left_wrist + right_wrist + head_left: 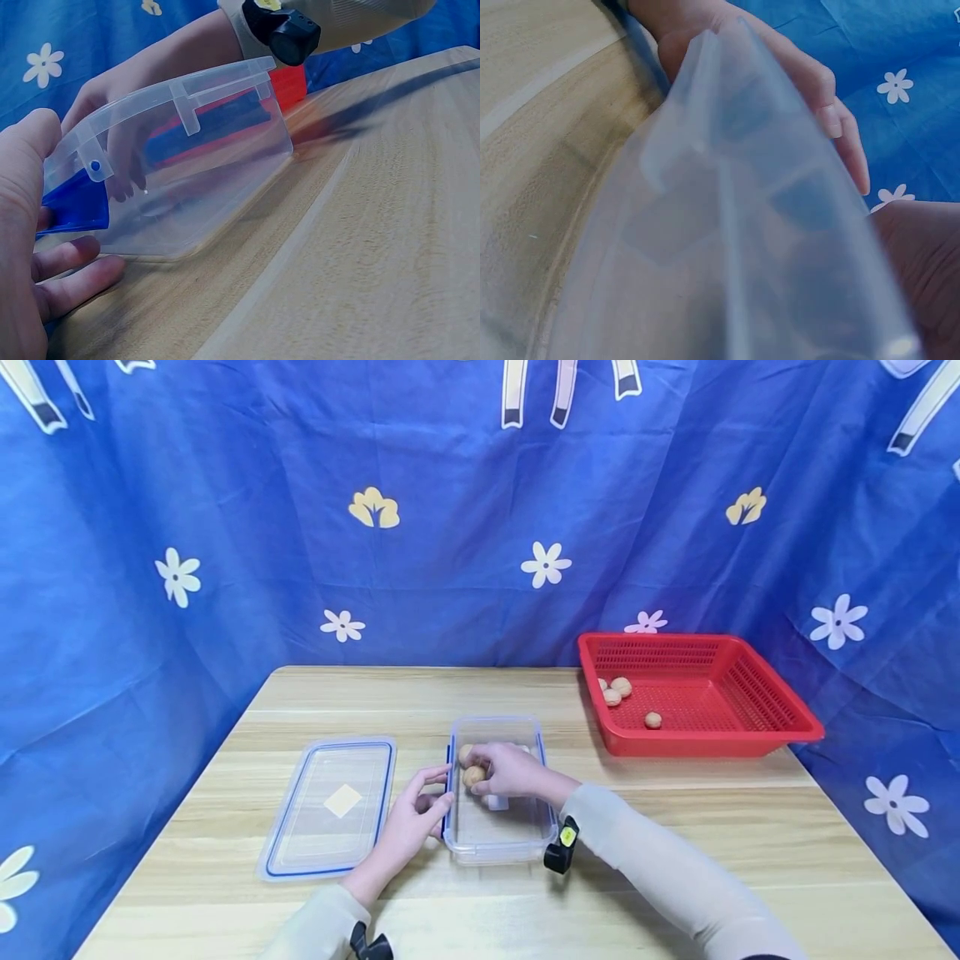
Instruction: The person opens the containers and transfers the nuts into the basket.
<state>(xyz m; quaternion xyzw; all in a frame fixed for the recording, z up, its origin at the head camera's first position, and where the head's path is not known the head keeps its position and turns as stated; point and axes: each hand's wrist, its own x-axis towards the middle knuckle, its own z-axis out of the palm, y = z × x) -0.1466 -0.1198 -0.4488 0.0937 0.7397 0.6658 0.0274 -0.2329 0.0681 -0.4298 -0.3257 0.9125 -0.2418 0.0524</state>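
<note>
A clear plastic food box point(498, 852) with a blue latch point(79, 202) stands lidless at mid-table. My left hand point(408, 818) holds its left side, thumb near the rim and fingers about the latch. Inside the box, my right hand point(513, 771) has its fingertips around a walnut point(473, 776). Just beyond lies a second walnut point(466, 755), partly hidden by the fingers. The right wrist view shows mostly the blurred box wall point(682, 285); the walnuts cannot be made out there.
Left of the box, its clear lid point(300, 827) with a blue seal lies flat on the wooden table point(480, 922). A red basket point(690, 745) holding several walnuts point(621, 687) stands at the back right. Behind hangs a blue flowered cloth point(450, 568).
</note>
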